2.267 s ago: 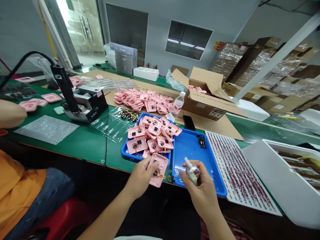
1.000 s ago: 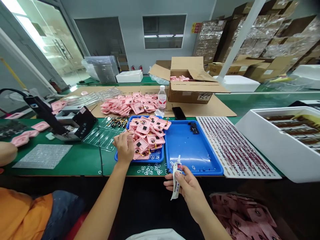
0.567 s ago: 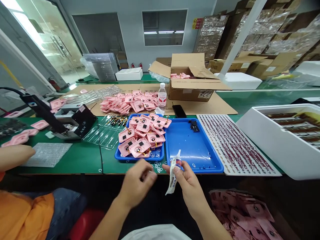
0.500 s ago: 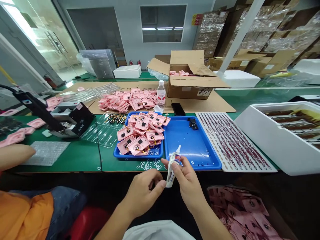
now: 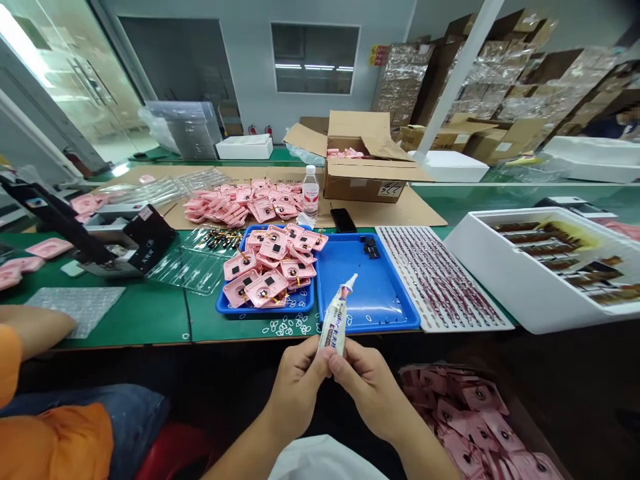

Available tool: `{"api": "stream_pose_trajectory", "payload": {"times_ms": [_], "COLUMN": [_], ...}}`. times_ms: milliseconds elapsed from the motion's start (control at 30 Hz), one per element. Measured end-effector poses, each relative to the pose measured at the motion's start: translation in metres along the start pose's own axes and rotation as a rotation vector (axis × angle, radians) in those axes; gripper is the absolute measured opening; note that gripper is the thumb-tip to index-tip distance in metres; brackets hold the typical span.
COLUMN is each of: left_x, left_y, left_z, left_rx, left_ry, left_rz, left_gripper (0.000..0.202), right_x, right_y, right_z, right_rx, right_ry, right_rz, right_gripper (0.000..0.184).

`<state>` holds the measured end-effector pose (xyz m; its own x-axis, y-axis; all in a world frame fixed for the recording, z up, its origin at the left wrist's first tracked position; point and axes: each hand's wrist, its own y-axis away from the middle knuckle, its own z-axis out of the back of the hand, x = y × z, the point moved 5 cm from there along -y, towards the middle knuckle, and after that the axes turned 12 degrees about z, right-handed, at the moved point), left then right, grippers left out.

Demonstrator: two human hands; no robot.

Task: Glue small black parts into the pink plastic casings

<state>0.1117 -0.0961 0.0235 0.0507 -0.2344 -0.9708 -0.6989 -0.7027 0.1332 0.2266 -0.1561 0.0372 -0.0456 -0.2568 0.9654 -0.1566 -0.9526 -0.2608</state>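
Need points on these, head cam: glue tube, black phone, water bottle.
Glue tube (image 5: 333, 327): head view, on the printed body.
Black phone (image 5: 343, 220): head view, on the face.
Water bottle (image 5: 311, 193): head view, on the label.

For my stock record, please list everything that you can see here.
Pink plastic parts: many, pink, on cardboard sheet and in left tray.
Plastic trays: two, blue, on green bench.
Glue tube: one, white, between both hands.
Water bottle: one, clear, beside cardboard box.
Phone: one, black, on cardboard sheet.
Cardboard box: one, brown, open, behind trays.
Foam box: one, white, at right.
Left hand: one, on glue tube.
Right hand: one, on glue tube.
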Motion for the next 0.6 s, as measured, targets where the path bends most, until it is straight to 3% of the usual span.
{"api": "stream_pose_trajectory", "payload": {"times_ms": [100, 200, 333, 467, 533, 600], "left_x": [0.005, 0.003, -0.019, -0.027, -0.019, -0.007], "left_y": [-0.001, 0.001, 0.009, 0.017, 0.018, 0.015], "left_z": [-0.014, -0.021, -0.02, -0.026, -0.029, -0.027], "left_rx": [0.115, 0.192, 0.128, 0.096, 0.122, 0.164], "left_ry": [0.126, 0.032, -0.309, -0.507, -0.517, -0.453], "left_rz": [0.042, 0.041, -0.188, -0.372, -0.361, -0.265], "left_gripper": [0.048, 0.053, 0.045, 0.036, 0.036, 0.039], "right_x": [-0.001, -0.001, 0.011, 0.018, 0.014, 0.007], "right_y": [0.008, 0.013, 0.015, 0.014, 0.014, 0.015], "right_z": [-0.001, 0.001, 0.003, 0.003, 0.003, 0.003], "right_rx": [-0.013, -0.032, -0.008, -0.03, -0.049, -0.036], "right_ry": [-0.088, -0.101, -0.037, 0.082, 0.092, 0.101], "right_rz": [0.066, 0.081, 0.093, 0.223, 0.27, 0.288], "right_gripper": [0.048, 0.056, 0.05, 0.054, 0.059, 0.061]}}
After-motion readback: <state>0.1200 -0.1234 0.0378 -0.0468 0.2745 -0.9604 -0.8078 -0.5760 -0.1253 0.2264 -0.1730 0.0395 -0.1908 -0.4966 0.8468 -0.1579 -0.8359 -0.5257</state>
